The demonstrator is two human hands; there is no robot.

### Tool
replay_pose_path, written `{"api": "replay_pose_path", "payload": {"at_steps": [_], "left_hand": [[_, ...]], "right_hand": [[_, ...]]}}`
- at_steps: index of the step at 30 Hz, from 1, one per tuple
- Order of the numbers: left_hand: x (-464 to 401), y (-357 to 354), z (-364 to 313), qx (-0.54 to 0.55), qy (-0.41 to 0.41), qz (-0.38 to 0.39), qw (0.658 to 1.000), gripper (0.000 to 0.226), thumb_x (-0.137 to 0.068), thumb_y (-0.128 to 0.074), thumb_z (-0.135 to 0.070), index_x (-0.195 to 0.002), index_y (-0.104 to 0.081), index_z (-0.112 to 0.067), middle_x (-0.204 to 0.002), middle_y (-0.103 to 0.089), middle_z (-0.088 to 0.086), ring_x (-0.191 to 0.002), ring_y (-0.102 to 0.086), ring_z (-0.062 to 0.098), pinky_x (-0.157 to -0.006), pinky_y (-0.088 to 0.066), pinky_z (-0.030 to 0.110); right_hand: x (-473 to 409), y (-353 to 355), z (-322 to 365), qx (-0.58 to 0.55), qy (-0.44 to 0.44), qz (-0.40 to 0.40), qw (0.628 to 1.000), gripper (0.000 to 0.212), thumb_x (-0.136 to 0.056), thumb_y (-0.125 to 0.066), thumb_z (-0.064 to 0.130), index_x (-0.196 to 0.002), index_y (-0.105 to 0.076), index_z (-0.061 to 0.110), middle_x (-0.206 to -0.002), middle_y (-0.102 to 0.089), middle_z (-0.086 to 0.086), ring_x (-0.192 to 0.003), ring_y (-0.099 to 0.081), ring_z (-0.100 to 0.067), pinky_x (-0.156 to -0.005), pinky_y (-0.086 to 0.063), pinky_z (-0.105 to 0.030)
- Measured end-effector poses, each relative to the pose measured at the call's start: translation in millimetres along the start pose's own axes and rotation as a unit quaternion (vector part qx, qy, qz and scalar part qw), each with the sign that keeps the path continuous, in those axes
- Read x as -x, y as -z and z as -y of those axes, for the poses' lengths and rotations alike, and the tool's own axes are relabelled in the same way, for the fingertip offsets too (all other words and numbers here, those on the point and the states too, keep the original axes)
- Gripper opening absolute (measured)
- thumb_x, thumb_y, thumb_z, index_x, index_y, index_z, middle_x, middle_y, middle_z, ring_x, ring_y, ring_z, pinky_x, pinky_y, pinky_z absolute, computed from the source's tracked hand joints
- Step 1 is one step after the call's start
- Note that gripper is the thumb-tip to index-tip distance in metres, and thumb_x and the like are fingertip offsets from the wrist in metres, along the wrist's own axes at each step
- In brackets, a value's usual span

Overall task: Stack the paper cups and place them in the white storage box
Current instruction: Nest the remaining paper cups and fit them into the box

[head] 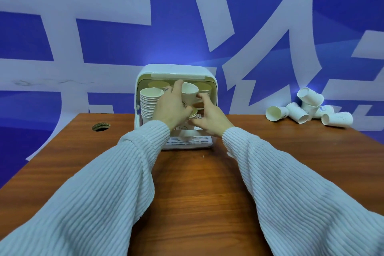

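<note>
Blue wall with big white characters fills the background behind a brown wooden table [199,183]. Head view: white storage box [176,69] stands mid-table at the far edge, its front open, a slotted tray [191,142] sticking out at the bottom. Inside at left, a tall stack of paper cups [148,102], upright, rims up; more cup rims show at the back, count unclear. Left hand [173,106] reaches into the opening, grip curled round a second cup stack [190,91], tilted. Right hand [209,115] is just beside it, fingers curled at the stack's lower right side. Loose cups [305,109] lie piled on their sides near the far right table edge, well apart from the box. Round cable hole [101,126] near far left edge. Near half of the table carries only the ribbed pale sleeves [99,199].
</note>
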State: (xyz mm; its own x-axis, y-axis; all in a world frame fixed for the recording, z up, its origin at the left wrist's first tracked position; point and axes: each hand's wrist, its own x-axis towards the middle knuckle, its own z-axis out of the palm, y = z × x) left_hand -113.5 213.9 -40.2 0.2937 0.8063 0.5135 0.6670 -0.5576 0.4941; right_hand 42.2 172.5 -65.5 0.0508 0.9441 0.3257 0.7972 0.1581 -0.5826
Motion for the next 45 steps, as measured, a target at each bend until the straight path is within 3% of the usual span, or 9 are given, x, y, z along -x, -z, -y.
{"api": "replay_pose_path", "payload": {"at_steps": [7, 12, 17, 19, 23, 27, 39, 42, 45], "left_hand": [[-4, -6, 3, -0.004, 0.024, 0.053, 0.998, 0.066, -0.088, -0.064, -0.035, -0.146, -0.042, -0.012, -0.125, -0.063, 0.019, -0.116, -0.060, 0.037, -0.093, -0.048, 0.041], [0, -24, 15, -0.051, 0.039, 0.166, 0.984, 0.075, -0.089, -0.047, -0.048, -0.147, -0.043, -0.001, -0.152, -0.044, 0.023, -0.148, -0.031, 0.031, -0.118, -0.029, 0.040], [2, -32, 22, -0.073, 0.036, 0.194, 0.978, 0.080, -0.096, -0.040, -0.049, -0.159, -0.024, -0.003, -0.168, -0.020, 0.017, -0.155, -0.020, 0.030, -0.125, -0.019, 0.041], [4, -32, 19, -0.062, 0.028, 0.163, 0.984, 0.077, -0.098, -0.046, -0.044, -0.160, -0.025, -0.005, -0.168, -0.018, 0.020, -0.157, -0.014, 0.034, -0.127, -0.014, 0.042], [22, -43, -5, 0.015, -0.094, -0.059, 0.994, 0.056, -0.090, -0.059, -0.026, -0.141, -0.052, -0.003, -0.152, -0.046, 0.019, -0.151, -0.029, 0.037, -0.121, -0.029, 0.046], [28, -73, -55, 0.114, -0.176, -0.085, 0.974, 0.045, -0.086, -0.056, -0.021, -0.129, -0.059, -0.008, -0.134, -0.056, 0.011, -0.133, -0.049, 0.030, -0.114, -0.038, 0.040], [11, -227, -160, 0.187, -0.056, 0.149, 0.969, 0.050, -0.096, -0.062, -0.035, -0.143, -0.050, -0.022, -0.142, -0.044, -0.002, -0.097, -0.047, 0.003, -0.092, -0.034, 0.025], [-12, -268, -177, 0.225, 0.001, 0.198, 0.954, 0.062, -0.094, -0.066, -0.039, -0.149, -0.042, -0.022, -0.146, -0.038, 0.000, -0.105, -0.053, 0.009, -0.094, -0.035, 0.025], [-36, -306, -190, 0.245, 0.034, 0.193, 0.949, 0.081, -0.089, -0.073, -0.044, -0.156, -0.031, -0.025, -0.151, -0.034, 0.002, -0.136, -0.042, 0.019, -0.104, -0.031, 0.028]], "right_hand": [[-4, -6, -6, -0.061, -0.013, -0.019, 0.998, 0.115, -0.086, -0.080, 0.021, -0.161, 0.003, 0.046, -0.130, -0.063, 0.000, -0.087, -0.072, -0.013, -0.082, -0.062, -0.036], [-6, -9, -13, 0.014, 0.017, 0.019, 1.000, 0.087, -0.086, -0.069, 0.013, -0.163, -0.030, 0.028, -0.160, -0.040, -0.003, -0.141, -0.049, -0.019, -0.116, -0.043, -0.043], [1, -13, -10, 0.051, 0.029, 0.043, 0.997, 0.069, -0.095, -0.055, 0.013, -0.160, -0.036, 0.022, -0.168, -0.031, -0.002, -0.154, -0.028, -0.016, -0.126, -0.027, -0.040], [4, -9, -9, 0.032, 0.036, 0.022, 0.999, 0.071, -0.093, -0.058, 0.013, -0.159, -0.035, 0.028, -0.164, -0.037, 0.003, -0.149, -0.037, -0.015, -0.121, -0.035, -0.040], [15, 8, -20, 0.017, 0.043, -0.076, 0.996, 0.057, -0.094, -0.059, 0.022, -0.148, -0.047, 0.036, -0.146, -0.053, 0.010, -0.124, -0.058, -0.012, -0.105, -0.051, -0.042], [33, 34, -51, 0.009, 0.020, -0.184, 0.983, 0.042, -0.094, -0.062, 0.015, -0.132, -0.058, 0.032, -0.122, -0.063, 0.011, -0.107, -0.061, -0.008, -0.094, -0.057, -0.040], [98, 132, -232, 0.064, -0.225, -0.323, 0.917, 0.039, -0.092, -0.054, 0.022, -0.130, -0.060, 0.030, -0.114, -0.064, 0.010, -0.109, -0.060, -0.013, -0.092, -0.051, -0.038], [89, 153, -270, 0.077, -0.261, -0.334, 0.902, 0.037, -0.094, -0.054, 0.024, -0.130, -0.058, 0.030, -0.117, -0.063, 0.008, -0.112, -0.058, -0.016, -0.090, -0.049, -0.039], [69, 169, -303, 0.126, -0.282, -0.314, 0.898, 0.042, -0.094, -0.055, 0.031, -0.136, -0.055, 0.031, -0.128, -0.062, 0.003, -0.121, -0.053, -0.022, -0.094, -0.050, -0.044]]}}
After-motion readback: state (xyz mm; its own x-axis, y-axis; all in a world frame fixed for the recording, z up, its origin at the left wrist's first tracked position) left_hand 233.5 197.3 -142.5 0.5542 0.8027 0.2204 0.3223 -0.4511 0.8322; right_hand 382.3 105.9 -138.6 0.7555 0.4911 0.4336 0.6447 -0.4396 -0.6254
